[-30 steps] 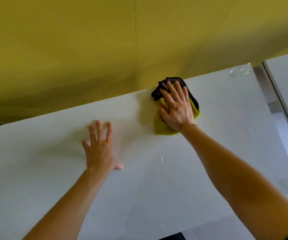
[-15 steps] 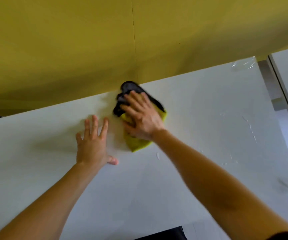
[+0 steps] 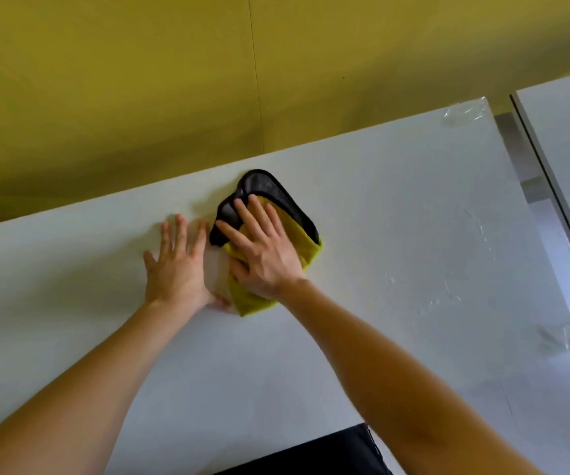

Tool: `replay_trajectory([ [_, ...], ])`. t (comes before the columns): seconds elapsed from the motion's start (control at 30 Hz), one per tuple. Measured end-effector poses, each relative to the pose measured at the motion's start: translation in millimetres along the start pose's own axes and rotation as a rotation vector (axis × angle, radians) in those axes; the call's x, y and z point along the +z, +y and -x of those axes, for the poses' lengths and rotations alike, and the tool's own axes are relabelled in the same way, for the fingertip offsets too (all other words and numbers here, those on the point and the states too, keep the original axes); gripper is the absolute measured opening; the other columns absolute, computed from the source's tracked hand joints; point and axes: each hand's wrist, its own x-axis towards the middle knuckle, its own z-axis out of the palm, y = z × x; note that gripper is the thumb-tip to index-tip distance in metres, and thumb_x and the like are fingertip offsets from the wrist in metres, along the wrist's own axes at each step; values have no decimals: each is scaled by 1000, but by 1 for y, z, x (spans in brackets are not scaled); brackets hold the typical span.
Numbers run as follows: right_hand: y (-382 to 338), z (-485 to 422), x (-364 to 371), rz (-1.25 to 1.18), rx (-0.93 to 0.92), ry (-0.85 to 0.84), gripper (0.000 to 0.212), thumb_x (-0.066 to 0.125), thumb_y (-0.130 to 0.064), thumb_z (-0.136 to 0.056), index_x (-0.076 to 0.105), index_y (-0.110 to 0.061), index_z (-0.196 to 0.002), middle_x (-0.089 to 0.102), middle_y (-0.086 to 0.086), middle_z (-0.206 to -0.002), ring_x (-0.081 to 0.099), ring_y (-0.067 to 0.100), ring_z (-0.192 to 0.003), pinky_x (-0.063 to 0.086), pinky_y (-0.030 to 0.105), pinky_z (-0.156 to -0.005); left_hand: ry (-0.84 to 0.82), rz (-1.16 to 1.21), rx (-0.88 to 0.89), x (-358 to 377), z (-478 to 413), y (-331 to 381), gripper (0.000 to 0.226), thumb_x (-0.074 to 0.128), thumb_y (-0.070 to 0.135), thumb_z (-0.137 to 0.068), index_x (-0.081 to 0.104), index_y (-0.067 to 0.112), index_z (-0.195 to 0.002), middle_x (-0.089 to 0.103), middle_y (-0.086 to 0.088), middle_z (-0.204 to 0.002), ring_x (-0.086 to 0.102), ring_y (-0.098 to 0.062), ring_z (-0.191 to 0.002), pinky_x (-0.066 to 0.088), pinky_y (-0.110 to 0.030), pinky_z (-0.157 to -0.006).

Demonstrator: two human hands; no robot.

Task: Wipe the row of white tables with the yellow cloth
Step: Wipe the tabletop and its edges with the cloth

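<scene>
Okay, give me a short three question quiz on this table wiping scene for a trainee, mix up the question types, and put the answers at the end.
1. True or false: the left hand grips the yellow cloth with black edging.
2. Which describes the right hand? A) lifted clear of the white table; B) pressed flat on the cloth; C) curled into a fist beside the cloth.
3. Fill in: the wet streaks on the table lie to the ____ of the cloth.

Key: 1 false, it rests flat on the table; 2 B; 3 right.
</scene>
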Motion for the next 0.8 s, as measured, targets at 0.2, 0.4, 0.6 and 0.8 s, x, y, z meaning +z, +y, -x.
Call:
replay_trajectory([
  [0.2, 171, 31, -69, 138, 300, 154, 73, 66, -47, -92, 53, -22, -159, 32, 7, -177, 18, 38, -167, 15, 59, -134, 3, 2, 18, 2, -1, -3, 180, 94, 84, -43, -22, 30, -169, -22, -11, -180, -11, -39, -168, 29, -69, -127],
  [0.4, 42, 53, -17, -15, 416, 225, 74, 68, -40, -86, 57, -20, -156, 31, 17, -176, 16, 46, -165, 14, 65, -132, -9, 44, -5, 1, 0, -1, 179, 98, 78, -42, -19, 33, -170, -23, -7, -181, -14, -35, -168, 22, -70, -128],
  [0.6, -8, 84, 3, 4, -20, -8, 68, 67, -48, -96, 56, -21, -157, 34, 10, -176, 15, 37, -168, 16, 60, -134, 17, 28, 7, 0, 2, 0, 170, 101, 68, -53, -17, 34, -171, -22, -8, -181, -13, -35, -169, 24, -71, -128],
  [0.8, 121, 90, -56, 155, 481, 227, 67, 64, -53, -99, 55, -18, -155, 34, 7, -176, 15, 33, -168, 16, 57, -134, -28, 20, 39, -6, 4, -2, 178, 98, 78, -45, -17, 28, -171, -23, -13, -180, -15, -39, -168, 22, -75, -127],
])
